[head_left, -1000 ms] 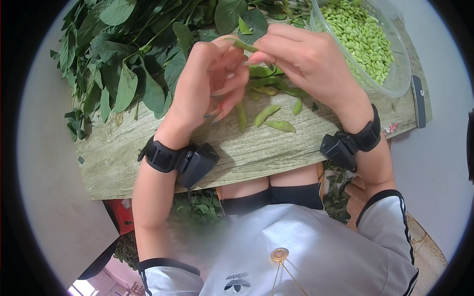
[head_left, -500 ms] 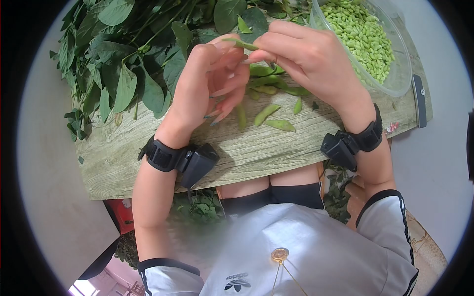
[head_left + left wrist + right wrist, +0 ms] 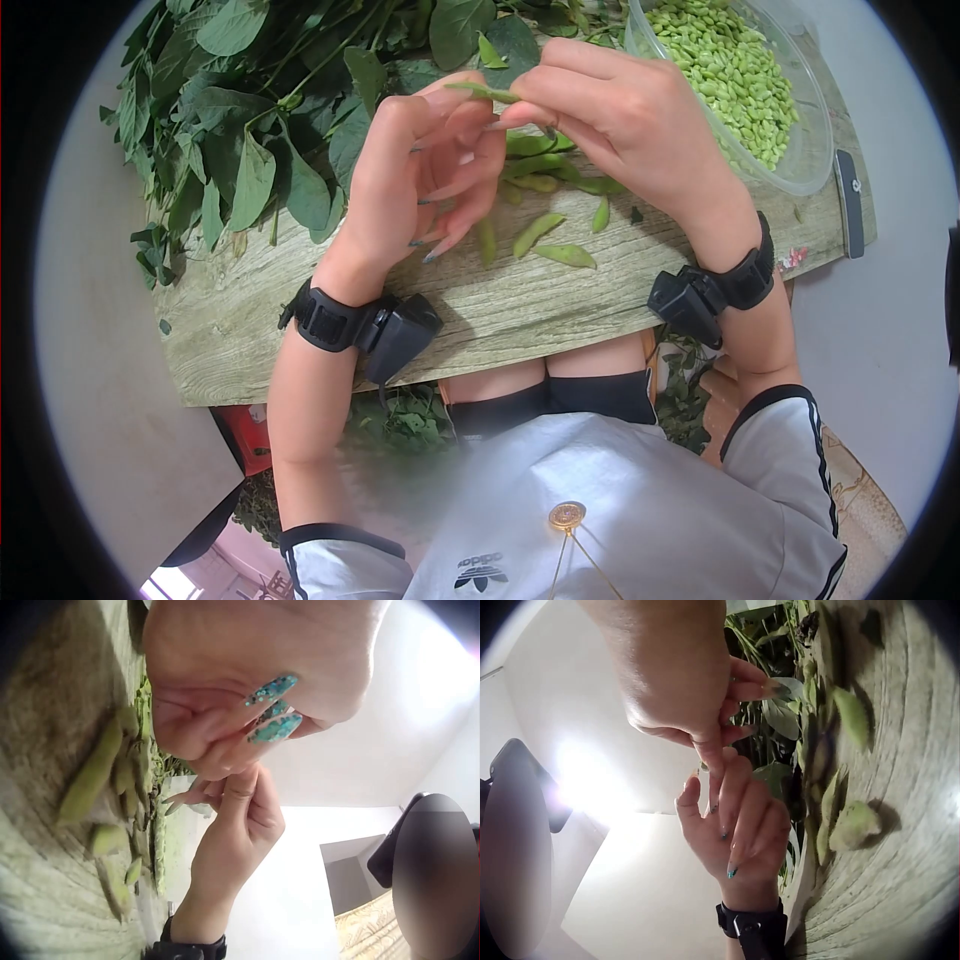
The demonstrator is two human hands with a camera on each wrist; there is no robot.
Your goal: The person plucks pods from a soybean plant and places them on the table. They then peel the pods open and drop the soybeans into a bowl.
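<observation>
A slim green pod [image 3: 486, 92] spans the gap between the two hands in the head view. My left hand [image 3: 425, 165] pinches its left end between thumb and forefinger, the other fingers bent loosely below. The fingertips of my right hand [image 3: 625, 125] pinch its right end. Just beneath the hands lie several loose pods [image 3: 566, 255] on the wooden table. In the left wrist view the left hand [image 3: 255, 682] largely hides the pod. The right wrist view shows the right hand [image 3: 675, 682] meeting the left fingertips.
A clear plastic container [image 3: 822, 150] of shelled green beans [image 3: 735, 85] stands at the back right. Leafy stalks [image 3: 250, 110] cover the back left of the table [image 3: 330, 330]. A dark flat object [image 3: 849, 205] lies by the right edge.
The left hand's lower fingers have shifted slightly and look a little more spread. Both hands stay at nearly the same place with the pod between them.
</observation>
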